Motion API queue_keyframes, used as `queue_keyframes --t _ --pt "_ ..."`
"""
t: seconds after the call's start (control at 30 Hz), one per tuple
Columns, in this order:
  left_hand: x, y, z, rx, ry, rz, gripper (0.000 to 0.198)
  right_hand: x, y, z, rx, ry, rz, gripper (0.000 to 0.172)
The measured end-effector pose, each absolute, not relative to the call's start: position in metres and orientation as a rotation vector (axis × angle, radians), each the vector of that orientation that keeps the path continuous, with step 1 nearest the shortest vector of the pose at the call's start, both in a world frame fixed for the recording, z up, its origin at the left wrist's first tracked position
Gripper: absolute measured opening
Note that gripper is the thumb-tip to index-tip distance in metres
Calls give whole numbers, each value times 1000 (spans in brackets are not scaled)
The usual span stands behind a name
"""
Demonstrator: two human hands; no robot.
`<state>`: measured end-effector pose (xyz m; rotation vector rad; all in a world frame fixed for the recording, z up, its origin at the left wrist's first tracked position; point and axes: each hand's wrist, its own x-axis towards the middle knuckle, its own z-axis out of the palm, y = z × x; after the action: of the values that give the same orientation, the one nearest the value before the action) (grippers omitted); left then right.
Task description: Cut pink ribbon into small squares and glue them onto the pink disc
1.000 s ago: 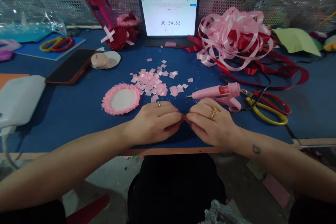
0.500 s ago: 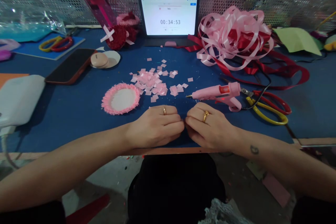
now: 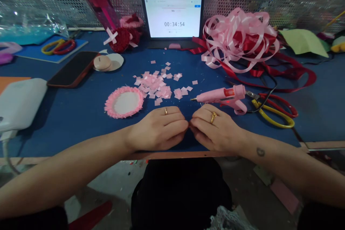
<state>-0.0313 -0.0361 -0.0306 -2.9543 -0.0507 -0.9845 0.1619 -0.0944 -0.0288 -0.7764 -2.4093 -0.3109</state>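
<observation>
My left hand (image 3: pixel 161 128) and my right hand (image 3: pixel 215 128) meet knuckle to knuckle at the table's front edge, fingers curled in and pressed together. Whatever they may hold between the fingertips is hidden. Just beyond my right hand lies a pink glue gun (image 3: pixel 221 95) on its side, its nozzle pointing left. Past my left hand is a scattered pile of small pink ribbon squares (image 3: pixel 155 83). To the left of that hand sits a round white disc (image 3: pixel 126 102) with a ruffled pink border (image 3: pixel 110 109) of folded pieces.
Scissors with red and yellow handles (image 3: pixel 277 115) lie right of the glue gun. Behind are tangled pink ribbon (image 3: pixel 237 39), a tablet (image 3: pixel 172 18) showing a timer, and a pink bottle (image 3: pixel 99 3). A phone (image 3: pixel 74 69) and white power bank (image 3: pixel 23 102) are at left.
The hands stay together, with only a slight shift of the fingers; my right hand has turned a little. The tablet's timer has advanced by one second.
</observation>
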Motion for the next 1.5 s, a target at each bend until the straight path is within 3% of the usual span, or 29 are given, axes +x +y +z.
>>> queue_keyframes --t 0.3,1.5 --pt "-31 -37 -32 -2992 -33 -1003 23 158 -97 -29 -772 -2417 -305 28" --pt "-29 -38 -30 -2998 -42 -1010 23 157 -97 -31 -798 -2417 -374 29"
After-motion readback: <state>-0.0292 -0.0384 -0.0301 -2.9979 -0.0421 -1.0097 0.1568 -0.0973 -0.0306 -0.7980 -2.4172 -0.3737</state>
